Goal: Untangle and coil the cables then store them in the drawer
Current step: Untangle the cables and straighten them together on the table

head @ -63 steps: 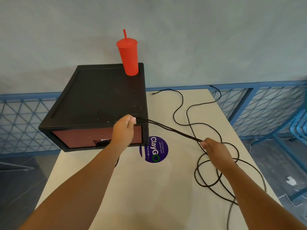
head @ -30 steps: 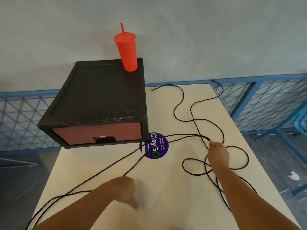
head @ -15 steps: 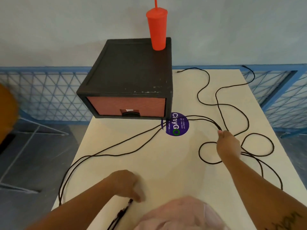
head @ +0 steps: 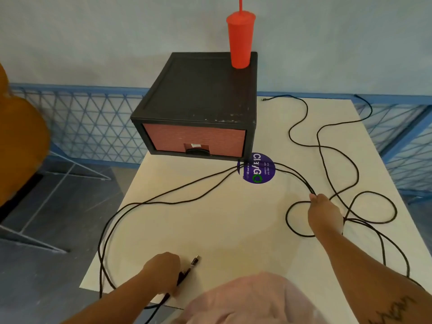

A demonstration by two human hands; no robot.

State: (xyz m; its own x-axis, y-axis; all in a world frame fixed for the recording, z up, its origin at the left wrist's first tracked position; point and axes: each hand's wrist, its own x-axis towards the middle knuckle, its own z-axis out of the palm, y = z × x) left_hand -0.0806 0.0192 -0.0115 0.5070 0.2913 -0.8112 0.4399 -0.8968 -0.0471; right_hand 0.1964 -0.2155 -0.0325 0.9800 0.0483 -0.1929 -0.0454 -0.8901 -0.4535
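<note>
Cables sprawled over table, drawer closed far side.
Left hand grips plug ends near edge, right hand pinches strands; hard pull may tighten right-side loops.

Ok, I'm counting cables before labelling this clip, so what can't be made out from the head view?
Head view only:
1. Right hand: its own back hides which cable strands it grips.
2. Drawer: the shut front hides its inside.
3. Far plug: too small to tell its type.
4. Straw of the red cup: cut off by the top edge.
5. Cable below the near table edge: hidden by pink cloth.
</note>
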